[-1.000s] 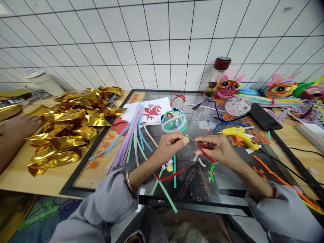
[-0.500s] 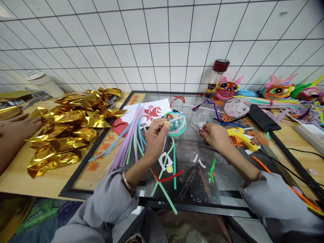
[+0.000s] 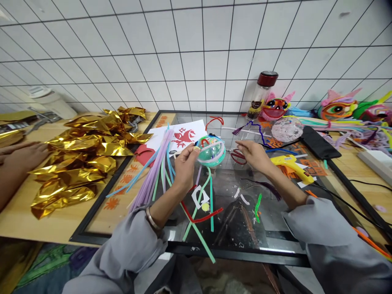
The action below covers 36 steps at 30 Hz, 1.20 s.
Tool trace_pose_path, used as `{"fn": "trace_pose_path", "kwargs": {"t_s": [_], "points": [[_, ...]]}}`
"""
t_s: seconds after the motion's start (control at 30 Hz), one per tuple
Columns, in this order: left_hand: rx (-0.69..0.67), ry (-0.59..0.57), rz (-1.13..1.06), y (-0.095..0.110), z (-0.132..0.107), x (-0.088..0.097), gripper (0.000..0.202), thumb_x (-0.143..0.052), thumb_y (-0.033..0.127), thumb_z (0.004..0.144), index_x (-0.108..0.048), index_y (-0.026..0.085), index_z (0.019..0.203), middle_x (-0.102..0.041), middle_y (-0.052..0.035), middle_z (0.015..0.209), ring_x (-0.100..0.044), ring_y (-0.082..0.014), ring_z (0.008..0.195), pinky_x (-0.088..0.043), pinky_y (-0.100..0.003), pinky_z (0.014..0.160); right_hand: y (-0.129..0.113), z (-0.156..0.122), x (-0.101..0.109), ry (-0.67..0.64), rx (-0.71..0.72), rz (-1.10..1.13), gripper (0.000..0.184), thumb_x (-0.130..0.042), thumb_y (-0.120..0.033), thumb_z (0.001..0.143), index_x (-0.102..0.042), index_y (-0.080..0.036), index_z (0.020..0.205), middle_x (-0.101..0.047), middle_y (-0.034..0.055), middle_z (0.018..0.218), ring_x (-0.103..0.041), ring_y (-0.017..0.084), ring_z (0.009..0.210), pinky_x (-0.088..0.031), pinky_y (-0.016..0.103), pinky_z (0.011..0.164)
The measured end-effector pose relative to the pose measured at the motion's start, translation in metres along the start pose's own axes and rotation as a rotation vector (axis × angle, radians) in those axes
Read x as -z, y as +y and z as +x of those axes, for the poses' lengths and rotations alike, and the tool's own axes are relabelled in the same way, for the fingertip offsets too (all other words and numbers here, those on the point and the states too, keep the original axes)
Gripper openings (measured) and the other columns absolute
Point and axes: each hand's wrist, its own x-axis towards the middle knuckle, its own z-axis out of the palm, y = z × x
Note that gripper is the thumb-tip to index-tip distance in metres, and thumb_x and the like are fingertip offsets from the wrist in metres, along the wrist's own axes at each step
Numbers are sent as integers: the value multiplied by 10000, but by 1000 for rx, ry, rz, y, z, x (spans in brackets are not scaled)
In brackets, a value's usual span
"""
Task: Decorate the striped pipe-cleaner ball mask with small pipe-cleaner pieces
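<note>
Bench [image 3: 18, 222] under everything, foil [image 3: 79, 159] heaped well left of the ball [image 3: 211, 150]. Stems [image 3: 153, 171] fanned out just left of the ball, probably parked there for easy grabbing. Ball resting mid-glass, far as can be told. Left hand [image 3: 185, 165] just left of it, pinched shut. Right hand [image 3: 252, 154] just right of it, open and empty, fingers spread. Scissors [image 3: 236, 157] lying flat right of the ball, under those fingers. Tiniest: yellow bit [image 3: 197, 149] in that pinch, touching the ball's left side. Fingertip grip likely down to its size.
</note>
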Motion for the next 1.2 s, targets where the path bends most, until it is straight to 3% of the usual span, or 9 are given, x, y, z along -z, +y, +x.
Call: {"fn": "trace_pose_path", "kwargs": {"t_s": [0.1,0.2,0.3,0.4,0.5,0.7,0.93,1.07,1.2], "points": [[4,26,-64,2,-2,-3,188,-700,323,663,-618,157,694,-550,27,717,-474,-83,689,-393,-212,690,-10,1,-5,-3,-29,172,522,-280,-379,969,-474,-85,1355,-699,123,1011,-669,173,787,-514,278,681],[49,24,-73,4,-4,-5,209,-717,330,644,-627,156,716,-574,17,738,-491,-91,703,-397,-213,681,-20,-2,-9,-62,-20,378,537,-251,-461,975,-553,-113,1251,-684,113,1039,-669,159,743,-507,249,602],[86,16,-70,4,-6,-6,229,-733,343,629,-625,159,713,-596,7,754,-510,-100,722,-407,-219,688,-24,-8,-6,-62,-17,150,519,-185,-409,998,-595,-140,1165,-678,99,1035,-658,179,848,-501,259,675],[93,20,-49,2,-6,-5,222,-734,346,635,-619,166,698,-617,-10,798,-526,-114,765,-414,-224,699,-24,-14,-1,25,-100,-108,390,-316,-303,975,-555,-124,1225,-628,161,1124,-611,253,1021,-464,326,816],[79,21,-8,-1,-4,-4,203,-720,343,655,-613,172,678,-642,-31,894,-551,-138,852,-421,-233,721,-22,-15,-3,14,-178,-230,329,-461,-237,902,-589,-92,1168,-575,220,1160,-603,311,1017,-444,365,803],[99,25,3,-3,0,-2,148,-714,311,675,-645,182,698,-672,-48,1011,-578,-165,988,-426,-257,775,-15,-4,-16,-73,-153,-285,269,-473,-84,824,-674,-144,992,-589,159,1135,-595,257,996,-424,320,795],[142,-3,-14,-2,1,-2,187,-718,338,664,-641,182,733,-677,-43,931,-582,-162,949,-424,-251,752,-6,12,-9,2,-97,-29,290,-445,-130,833,-687,-174,988,-660,106,1049,-586,223,1016,-412,297,856],[204,8,-51,-2,4,1,245,-732,360,639,-608,176,742,-651,-16,842,-590,-120,798,-431,-236,718,-7,24,-10,50,-166,250,372,-340,-375,929,-640,-157,897,-663,74,801,-615,186,733,-461,283,654],[295,-12,-167,-1,7,3,303,-772,333,568,-573,170,729,-645,-5,790,-608,-117,728,-453,-254,711,-22,28,-19,-55,-213,562,503,-311,-566,917,-556,-170,727,-588,40,613,-544,121,491,-428,224,455]]}}
